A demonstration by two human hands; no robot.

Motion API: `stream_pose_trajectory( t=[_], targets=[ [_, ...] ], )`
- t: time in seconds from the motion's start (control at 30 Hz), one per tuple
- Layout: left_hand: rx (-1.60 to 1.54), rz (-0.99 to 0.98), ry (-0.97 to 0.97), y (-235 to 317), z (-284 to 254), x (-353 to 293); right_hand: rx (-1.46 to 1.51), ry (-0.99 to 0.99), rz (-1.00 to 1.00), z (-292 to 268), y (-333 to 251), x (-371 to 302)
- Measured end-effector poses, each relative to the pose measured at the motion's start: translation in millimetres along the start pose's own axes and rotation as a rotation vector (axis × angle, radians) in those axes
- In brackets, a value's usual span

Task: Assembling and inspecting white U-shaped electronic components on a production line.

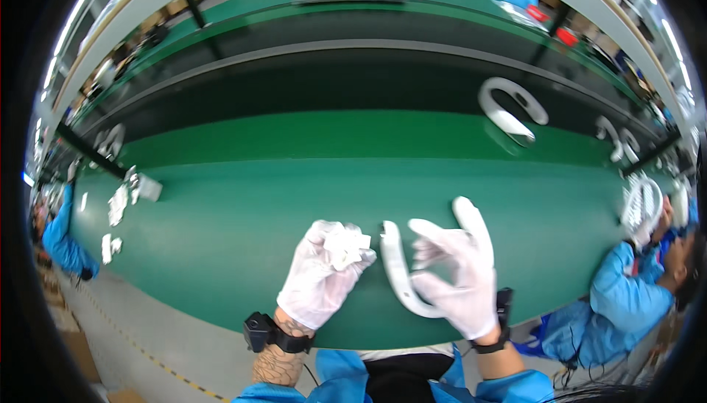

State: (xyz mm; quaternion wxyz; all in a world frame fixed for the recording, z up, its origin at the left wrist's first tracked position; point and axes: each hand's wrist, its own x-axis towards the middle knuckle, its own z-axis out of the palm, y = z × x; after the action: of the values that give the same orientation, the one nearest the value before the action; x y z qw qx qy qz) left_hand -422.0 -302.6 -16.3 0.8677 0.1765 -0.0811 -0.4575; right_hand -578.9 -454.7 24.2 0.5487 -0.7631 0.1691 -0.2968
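Both my hands wear white gloves over the green work surface (243, 204). My left hand (313, 281) is closed around a crumpled white cloth (345, 245), which bulges out at the fingertips. Between my hands lies a white, C-shaped curved plastic piece (396, 262). Its near end runs under my right hand (462, 278). The fingers of that hand are spread, the index stretched forward, and nothing shows in its grasp. Whether it touches the curved piece I cannot tell.
Another white curved piece (508, 119) lies farther back, by the dark belt (309, 83). Crumpled white cloths (118, 204) and a whitish cup-like container (149, 188) stand at left. A co-worker in blue (633, 285) handles white parts at right; another blue sleeve (65, 237) shows far left.
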Motion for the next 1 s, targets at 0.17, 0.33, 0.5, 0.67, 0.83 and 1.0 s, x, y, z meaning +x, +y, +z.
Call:
stream_pose_trajectory(
  t=[0.17,0.33,0.5,0.67,0.83,1.0],
  targets=[
    [-0.058,-0.261,0.01,-94.9,21.1,2.5,-0.151,0.192,-0.059,-25.1,26.8,-42.8],
    [-0.21,-0.499,-0.02,-147.4,37.6,-0.2,-0.248,0.235,-0.038,-69.9,29.6,-63.4],
    [0.485,-0.584,0.016,-180.0,43.1,1.9,-0.128,0.22,0.014,-107.1,39.9,-83.8],
    [1.445,0.075,-0.249,-174.3,42.2,-6.8,0.008,0.48,0.307,-134.4,63.3,-90.8],
    [2.053,0.149,-0.29,-173.6,28.3,-5.0,-0.591,0.156,0.082,-116.8,93.8,-65.1],
    [2.189,-0.057,-0.315,-183.0,21.2,4.2,-0.671,0.161,0.032,-100.7,107.6,-64.0]
  ],
)
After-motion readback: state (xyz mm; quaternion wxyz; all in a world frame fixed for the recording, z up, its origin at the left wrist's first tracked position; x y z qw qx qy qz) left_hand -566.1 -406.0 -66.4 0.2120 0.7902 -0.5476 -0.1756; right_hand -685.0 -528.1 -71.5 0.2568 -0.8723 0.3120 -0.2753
